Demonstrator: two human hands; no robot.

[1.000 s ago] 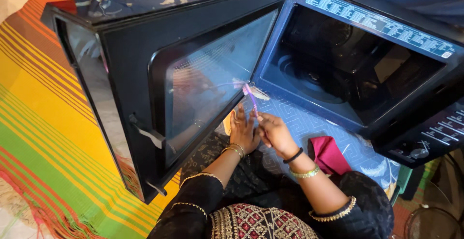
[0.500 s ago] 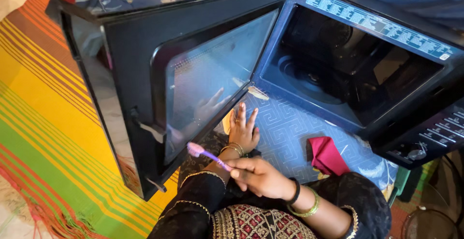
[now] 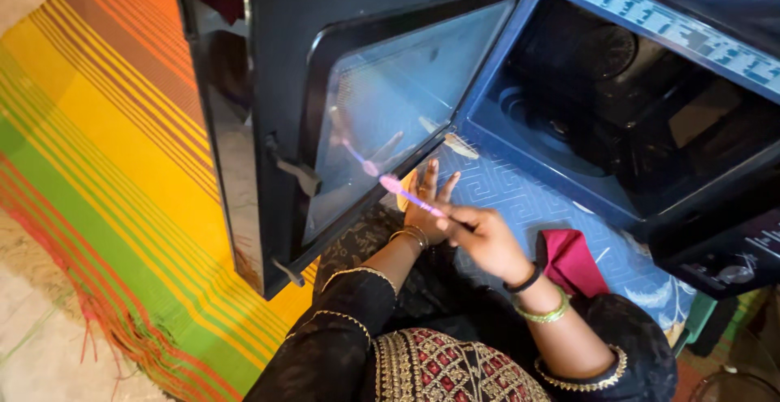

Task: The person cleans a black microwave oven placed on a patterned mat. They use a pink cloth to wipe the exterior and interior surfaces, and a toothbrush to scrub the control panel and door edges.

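Two hands work at centre frame: right hand (image 3: 481,238) pinches a pink toothbrush (image 3: 410,195) against the open microwave door (image 3: 382,109); left hand (image 3: 426,207) lies spread flat. Scrubbing looks unfinished.

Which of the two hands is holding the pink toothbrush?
The right hand, wearing the black band and green bangle, grips the pink toothbrush by its handle. The left hand, with gold bangles, holds nothing and lies flat with spread fingers at the bottom edge of the open oven door.
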